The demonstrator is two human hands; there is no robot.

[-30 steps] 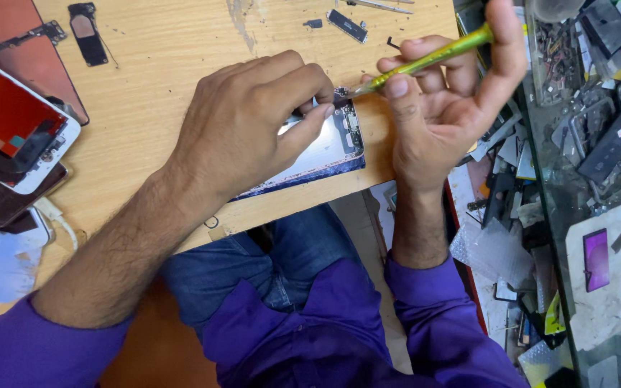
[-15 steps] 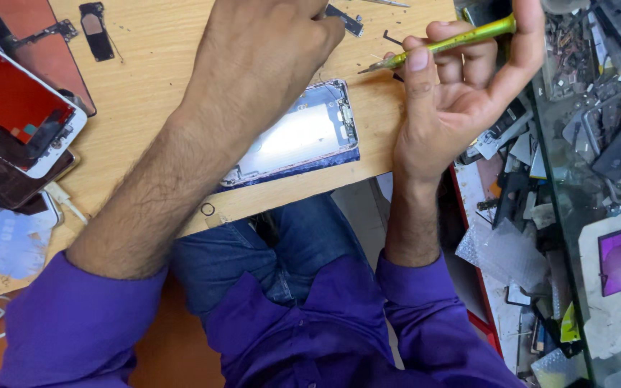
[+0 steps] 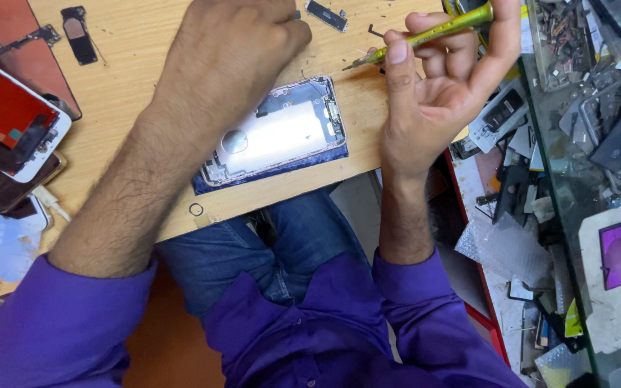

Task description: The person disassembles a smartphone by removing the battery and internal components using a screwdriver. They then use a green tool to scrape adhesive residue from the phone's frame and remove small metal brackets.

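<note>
You're working under bright, even overhead light, with glare bleaching the opened phone [image 3: 274,136] just below your left hand's [image 3: 231,50] sharp knuckles.

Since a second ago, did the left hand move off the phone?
Yes. The left hand slid off the opened phone, which stayed on the wooden table, toward the far edge. The right hand holds the green screwdriver.

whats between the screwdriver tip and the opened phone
Only bare wooden table with a few tiny specks lies between the screwdriver tip and the phone in the head view.
</note>
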